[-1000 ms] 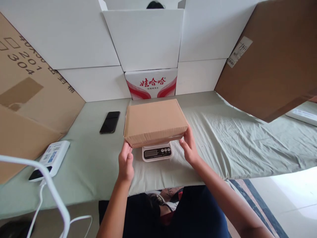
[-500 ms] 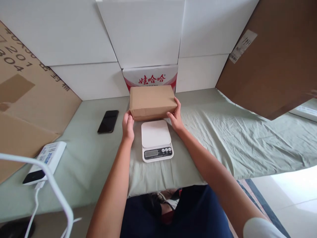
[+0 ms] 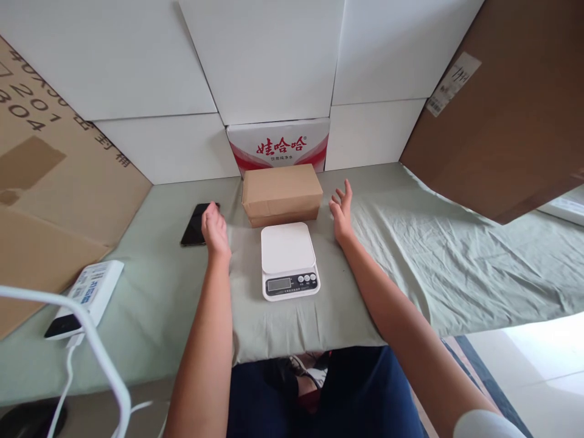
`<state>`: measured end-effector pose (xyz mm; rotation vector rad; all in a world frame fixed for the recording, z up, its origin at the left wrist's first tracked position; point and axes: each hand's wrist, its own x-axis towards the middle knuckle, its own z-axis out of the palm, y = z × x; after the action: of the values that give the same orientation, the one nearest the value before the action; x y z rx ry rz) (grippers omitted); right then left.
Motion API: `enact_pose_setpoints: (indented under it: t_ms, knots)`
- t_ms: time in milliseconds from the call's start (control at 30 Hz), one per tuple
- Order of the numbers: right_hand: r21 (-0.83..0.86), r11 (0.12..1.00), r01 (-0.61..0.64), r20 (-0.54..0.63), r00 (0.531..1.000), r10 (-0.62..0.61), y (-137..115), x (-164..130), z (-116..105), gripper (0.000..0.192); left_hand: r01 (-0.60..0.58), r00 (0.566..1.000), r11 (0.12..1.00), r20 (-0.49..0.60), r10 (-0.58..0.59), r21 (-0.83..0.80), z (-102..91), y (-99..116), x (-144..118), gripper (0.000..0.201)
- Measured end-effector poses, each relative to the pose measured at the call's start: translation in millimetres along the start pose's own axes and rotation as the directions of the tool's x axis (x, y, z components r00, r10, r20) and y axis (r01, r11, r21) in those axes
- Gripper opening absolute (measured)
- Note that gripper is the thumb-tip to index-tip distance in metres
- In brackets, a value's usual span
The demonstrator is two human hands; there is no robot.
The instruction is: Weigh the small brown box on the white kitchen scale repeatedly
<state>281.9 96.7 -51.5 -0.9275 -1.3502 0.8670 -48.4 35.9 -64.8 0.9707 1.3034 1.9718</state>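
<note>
A brown cardboard box (image 3: 283, 193) rests on the cloth-covered table, just behind a white kitchen scale (image 3: 288, 249). The scale's pan is bare, and its small display (image 3: 279, 284) looks blank. My left hand (image 3: 215, 231) is off to the left of the box, fingers lightly bent and holding nothing. It partly covers a black smartphone (image 3: 195, 226) lying on the cloth. To the right of the box, my right hand (image 3: 342, 213) is raised with its fingers spread, touching nothing.
White panels (image 3: 269, 61) and a white-and-red printed carton (image 3: 280, 143) stand along the back. Large cardboard sheets flank both sides, left (image 3: 55, 182) and right (image 3: 511, 121). A white power strip (image 3: 86, 298) with a cable lies at left, near a curved white tube (image 3: 98, 344).
Both hands have let go of the cardboard box and moved apart, the left one leftward and the right one rightward. The box now sits on the table behind the scale.
</note>
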Motion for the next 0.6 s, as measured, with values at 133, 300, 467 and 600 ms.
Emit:
enact_pose_setpoints:
  t_ms: [133, 300, 467, 600]
  knots:
    - [0.052, 0.993, -0.11, 0.088, 0.991, 0.105, 1, -3, 2, 0.105, 0.03, 0.998, 0.999, 0.049, -0.031, 0.011, 4.7, -2, -3, 0.083]
    - [0.053, 0.993, -0.102, 0.235, 0.968, 0.087, 3, -7, 19, 0.1, 0.104, 0.977, 0.993, 0.181, -0.112, 0.054, 19.6, -8, -15, 0.087]
    - [-0.026, 0.999, -0.045, 0.228, 0.972, 0.05, -8, -11, 26, 0.088, 0.111, 0.957, 0.992, 0.262, -0.122, 0.058, 26.7, -7, -25, 0.077]
    - [-0.078, 0.997, -0.027, 0.222, 0.974, 0.043, -16, -14, 27, 0.083, 0.097, 0.956, 0.994, 0.272, -0.109, 0.058, 30.3, -5, -28, 0.072]
